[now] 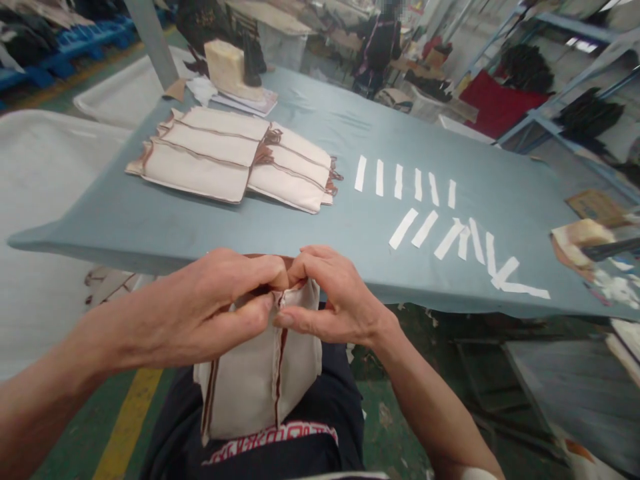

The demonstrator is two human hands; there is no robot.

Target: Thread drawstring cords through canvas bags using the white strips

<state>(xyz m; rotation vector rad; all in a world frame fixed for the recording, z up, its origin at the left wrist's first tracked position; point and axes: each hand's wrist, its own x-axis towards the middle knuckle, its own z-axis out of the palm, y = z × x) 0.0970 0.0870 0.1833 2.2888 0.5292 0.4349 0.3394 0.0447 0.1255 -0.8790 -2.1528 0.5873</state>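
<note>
The left hand and the right hand are close together, both holding a cream cloth piece with brown lines down it. The fingers of each hand are pinching its top edge, thumbs in front, right by the middle seam. The cloth piece hangs over the person's dark lap, just in front of the near edge of the blue worktop. I think this piece is not finished, because both hands are busy at its top. What the fingers have done to the seam is hidden, so I cannot tell how much is left there. On the worktop lie two piles of cloth that look much the same: a left pile and a right pile, with the left one lying partly over the right one. I cannot tell which of those are done. To the right of them are white strips, some apart and some touching or crossing. They lie on the worktop, and neither hand is touching them.
</note>
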